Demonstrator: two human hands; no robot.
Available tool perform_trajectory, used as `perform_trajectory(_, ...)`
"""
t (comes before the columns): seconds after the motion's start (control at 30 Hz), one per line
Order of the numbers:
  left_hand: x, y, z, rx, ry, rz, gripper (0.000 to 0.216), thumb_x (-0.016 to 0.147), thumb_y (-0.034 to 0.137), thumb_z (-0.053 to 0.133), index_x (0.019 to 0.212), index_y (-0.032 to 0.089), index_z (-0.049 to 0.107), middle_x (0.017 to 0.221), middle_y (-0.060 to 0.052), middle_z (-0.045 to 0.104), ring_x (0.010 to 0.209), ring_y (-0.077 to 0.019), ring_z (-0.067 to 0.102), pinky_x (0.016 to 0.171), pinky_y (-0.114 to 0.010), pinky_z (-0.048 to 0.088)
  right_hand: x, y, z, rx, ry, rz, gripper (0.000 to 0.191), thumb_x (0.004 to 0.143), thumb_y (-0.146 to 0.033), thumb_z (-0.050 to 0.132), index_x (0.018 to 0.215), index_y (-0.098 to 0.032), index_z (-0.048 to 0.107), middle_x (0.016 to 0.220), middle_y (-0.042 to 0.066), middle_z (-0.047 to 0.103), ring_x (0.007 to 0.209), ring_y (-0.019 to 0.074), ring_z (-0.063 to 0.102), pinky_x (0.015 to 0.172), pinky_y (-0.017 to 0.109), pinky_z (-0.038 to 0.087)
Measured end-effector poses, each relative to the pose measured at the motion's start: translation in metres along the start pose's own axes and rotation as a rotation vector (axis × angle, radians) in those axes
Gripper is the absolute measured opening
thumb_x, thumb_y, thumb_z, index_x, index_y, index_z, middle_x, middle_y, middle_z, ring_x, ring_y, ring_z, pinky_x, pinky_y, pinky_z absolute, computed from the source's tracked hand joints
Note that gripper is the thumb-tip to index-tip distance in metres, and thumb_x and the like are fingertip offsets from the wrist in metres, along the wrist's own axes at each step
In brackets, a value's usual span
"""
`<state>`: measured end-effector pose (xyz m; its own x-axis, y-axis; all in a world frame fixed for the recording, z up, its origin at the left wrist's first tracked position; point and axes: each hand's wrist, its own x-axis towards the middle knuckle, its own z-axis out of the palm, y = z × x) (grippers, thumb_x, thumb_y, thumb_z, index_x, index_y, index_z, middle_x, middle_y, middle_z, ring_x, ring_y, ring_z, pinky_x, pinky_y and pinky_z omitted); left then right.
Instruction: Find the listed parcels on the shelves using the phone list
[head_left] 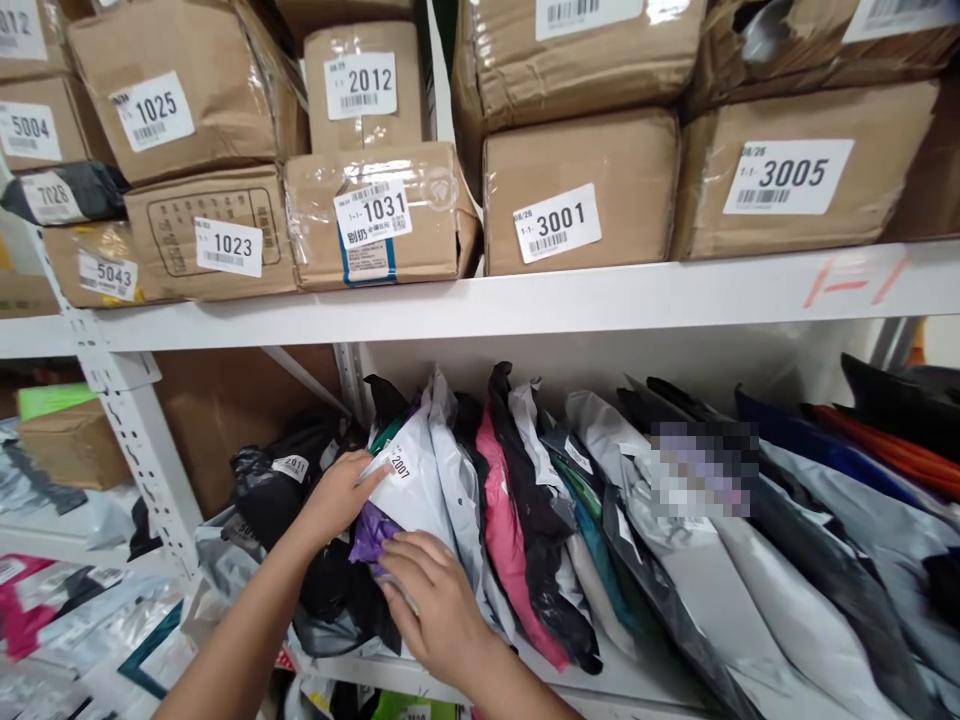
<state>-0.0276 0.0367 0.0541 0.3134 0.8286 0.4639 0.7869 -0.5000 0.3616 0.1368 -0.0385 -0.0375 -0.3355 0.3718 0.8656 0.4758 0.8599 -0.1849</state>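
On the lower shelf stands a row of plastic mailer bags packed on edge. My left hand (339,497) is closed at the left edge of a white mailer bag (420,480) labelled 2007, its thumb lying over the bag's face near the label. Just below, my right hand (439,600) rests with fingers stretched and slightly bent against a purple mailer bag (371,535) and the lower part of the white one. Its fingertips partly hide the purple bag. Black mailer bags (270,500), one labelled 2011, slump to the left of my hands.
Right of my hands lean a pink bag (504,540), black and grey bags (817,540), and others. Above, a white shelf beam (525,300) carries numbered cardboard boxes (577,190). A white upright post (142,440) stands at left, with more parcels (75,440) beyond it.
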Motion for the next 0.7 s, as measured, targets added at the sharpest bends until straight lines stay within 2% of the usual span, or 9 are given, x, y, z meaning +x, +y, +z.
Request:
perform_trajectory(0.07, -0.004, -0.008, 0.003, -0.04, -0.013, 0.033, 0.042, 0.084, 0.052, 0.042, 0.076, 0.019, 0.067, 0.085, -0.005, 0.064, 0.089, -0.0223, 0.056, 0.086, -0.035, 0.043, -0.006, 0.008, -0.003, -0.01, 0.072, 0.056, 0.031, 0.086, -0.01, 0.044, 0.114, -0.016, 0.056, 0.104, 0.009, 0.07, 0.103, 0.0208, 0.06, 0.096, 0.042, 0.05)
perform_trajectory(0.17, -0.009, -0.016, 0.008, -0.075, -0.017, 0.081, 0.03, 0.072, 0.051, 0.063, 0.08, 0.023, 0.072, 0.099, -0.004, 0.063, 0.1, -0.024, 0.053, 0.093, -0.038, 0.041, -0.01, 0.021, -0.005, -0.092, 0.141, 0.138, 0.033, 0.087, -0.009, 0.043, 0.117, -0.018, 0.053, 0.106, 0.01, 0.07, 0.105, 0.0218, 0.06, 0.097, 0.047, 0.048)
perform_trajectory(0.27, -0.012, -0.023, 0.012, -0.072, 0.004, 0.101, 0.026, 0.066, 0.048, 0.071, 0.079, 0.026, 0.074, 0.109, -0.005, 0.061, 0.107, -0.0255, 0.05, 0.098, -0.042, 0.039, -0.009, 0.031, -0.009, -0.187, 0.141, 0.23, 0.037, 0.087, -0.02, 0.052, 0.123, -0.016, 0.05, 0.121, 0.013, 0.063, 0.119, 0.0275, 0.05, 0.097, 0.05, 0.047)
perform_trajectory(0.37, -0.016, -0.03, 0.015, -0.101, 0.008, 0.125, 0.025, 0.063, 0.048, 0.074, 0.066, 0.023, 0.07, 0.11, -0.007, 0.06, 0.112, -0.0268, 0.048, 0.1, -0.042, 0.038, -0.003, 0.038, -0.015, -0.214, 0.149, 0.327, 0.047, 0.078, -0.031, 0.066, 0.12, -0.015, 0.054, 0.126, 0.017, 0.058, 0.119, 0.0333, 0.048, 0.095, 0.054, 0.047)
perform_trajectory(0.43, -0.019, -0.033, 0.015, -0.146, -0.01, 0.137, 0.028, 0.065, 0.046, 0.072, 0.057, 0.021, 0.063, 0.113, -0.008, 0.06, 0.117, -0.0273, 0.045, 0.103, -0.042, 0.037, 0.001, 0.041, -0.018, -0.164, 0.177, 0.367, 0.048, 0.07, -0.025, 0.071, 0.115, -0.017, 0.057, 0.119, 0.015, 0.061, 0.112, 0.0324, 0.052, 0.094, 0.052, 0.047)
perform_trajectory(0.53, -0.022, -0.035, 0.012, -0.195, -0.049, 0.127, 0.027, 0.073, 0.042, 0.064, 0.057, 0.021, 0.057, 0.118, -0.008, 0.059, 0.124, -0.0263, 0.04, 0.107, -0.044, 0.032, 0.003, 0.046, -0.02, -0.08, 0.276, 0.436, 0.044, 0.068, -0.011, 0.065, 0.111, -0.019, 0.058, 0.103, 0.011, 0.065, 0.099, 0.0273, 0.058, 0.086, 0.044, 0.05)
perform_trajectory(0.67, -0.025, -0.037, 0.01, -0.204, -0.052, 0.127, 0.025, 0.075, 0.034, 0.057, 0.056, 0.021, 0.049, 0.118, -0.008, 0.061, 0.126, -0.0253, 0.04, 0.108, -0.047, 0.028, 0.0, 0.056, -0.022, -0.037, 0.389, 0.477, 0.012, 0.081, -0.016, 0.052, 0.086, -0.018, 0.063, 0.076, 0.005, 0.065, 0.072, 0.0195, 0.061, 0.065, 0.031, 0.049)
perform_trajectory(0.7, -0.025, -0.039, 0.01, -0.219, -0.048, 0.123, 0.025, 0.075, 0.033, 0.056, 0.055, 0.022, 0.048, 0.117, -0.009, 0.062, 0.125, -0.0253, 0.041, 0.108, -0.047, 0.029, 0.0, 0.058, -0.023, -0.039, 0.402, 0.483, 0.013, 0.084, -0.019, 0.05, 0.08, -0.019, 0.062, 0.072, 0.004, 0.064, 0.066, 0.0176, 0.059, 0.061, 0.029, 0.048)
